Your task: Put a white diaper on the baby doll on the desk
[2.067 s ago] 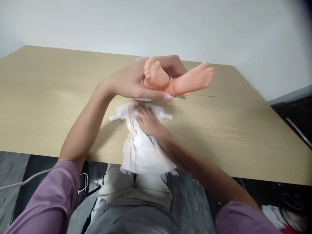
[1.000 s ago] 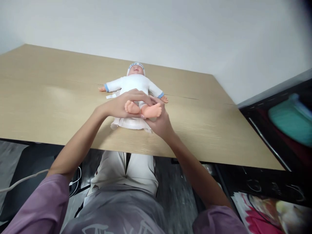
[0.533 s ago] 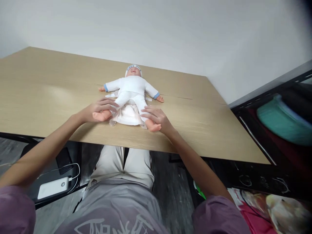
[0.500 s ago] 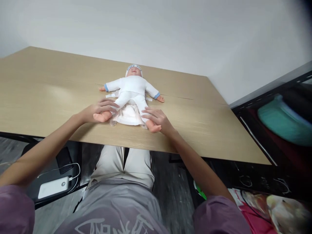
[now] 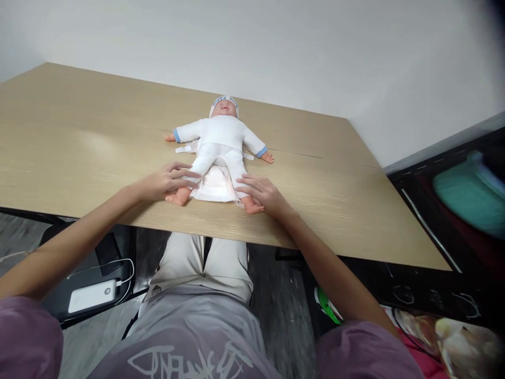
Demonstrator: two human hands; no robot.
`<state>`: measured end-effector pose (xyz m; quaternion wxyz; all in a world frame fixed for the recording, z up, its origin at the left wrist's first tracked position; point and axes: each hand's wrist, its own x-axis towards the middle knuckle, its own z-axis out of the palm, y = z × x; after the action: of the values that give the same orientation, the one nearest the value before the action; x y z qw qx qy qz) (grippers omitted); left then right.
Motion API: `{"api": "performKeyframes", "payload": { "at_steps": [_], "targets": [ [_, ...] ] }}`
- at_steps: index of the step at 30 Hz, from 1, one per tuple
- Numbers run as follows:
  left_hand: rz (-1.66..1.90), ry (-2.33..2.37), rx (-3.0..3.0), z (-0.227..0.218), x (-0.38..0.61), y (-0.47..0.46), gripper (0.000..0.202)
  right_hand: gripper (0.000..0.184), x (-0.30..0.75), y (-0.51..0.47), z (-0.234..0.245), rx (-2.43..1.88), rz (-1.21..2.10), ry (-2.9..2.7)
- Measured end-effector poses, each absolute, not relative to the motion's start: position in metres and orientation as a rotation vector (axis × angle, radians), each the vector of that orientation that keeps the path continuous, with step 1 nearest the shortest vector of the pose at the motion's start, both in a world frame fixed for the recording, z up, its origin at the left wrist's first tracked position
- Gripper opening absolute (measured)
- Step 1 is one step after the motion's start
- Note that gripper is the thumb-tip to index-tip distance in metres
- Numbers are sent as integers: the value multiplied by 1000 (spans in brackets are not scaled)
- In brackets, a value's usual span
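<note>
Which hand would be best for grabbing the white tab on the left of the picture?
Probably the left hand: it is at the doll's leg on that side, close to the white tab. The right hand is at the other leg, across the diaper.

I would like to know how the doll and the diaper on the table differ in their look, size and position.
Position: the doll lies on its back on top, while the diaper is spread out beneath it. Size: the doll is longer, its head and feet reaching past the diaper. Look: the doll wears blue cuffs; the diaper has white side tabs. Both are mainly white and lie on the table.
</note>
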<state>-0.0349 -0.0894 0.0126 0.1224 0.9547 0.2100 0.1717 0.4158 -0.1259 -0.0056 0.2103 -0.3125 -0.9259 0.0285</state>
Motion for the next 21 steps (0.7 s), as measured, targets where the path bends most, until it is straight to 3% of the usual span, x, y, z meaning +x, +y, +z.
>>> {"api": "performKeyframes", "payload": {
  "at_steps": [5, 10, 15, 18, 21],
  "targets": [
    [459, 598, 2779, 24, -34, -92, 60, 47, 425, -122, 0, -829, 198, -2562],
    [402, 650, 2721, 35, -28, -95, 53, 62, 428, -117, 14, -875, 283, -2560],
    [456, 822, 2737, 35, -7, -113, 43, 42, 402, -137, 25, -1022, 250, -2534],
    [495, 964, 2812, 30, 6, -125, 50, 60, 380, -153, 20, -1106, 78, -2540],
    [523, 1054, 2849, 25, 15, -131, 34, 68, 366, -161, 13, -1129, -26, -2544]
  ]
}}
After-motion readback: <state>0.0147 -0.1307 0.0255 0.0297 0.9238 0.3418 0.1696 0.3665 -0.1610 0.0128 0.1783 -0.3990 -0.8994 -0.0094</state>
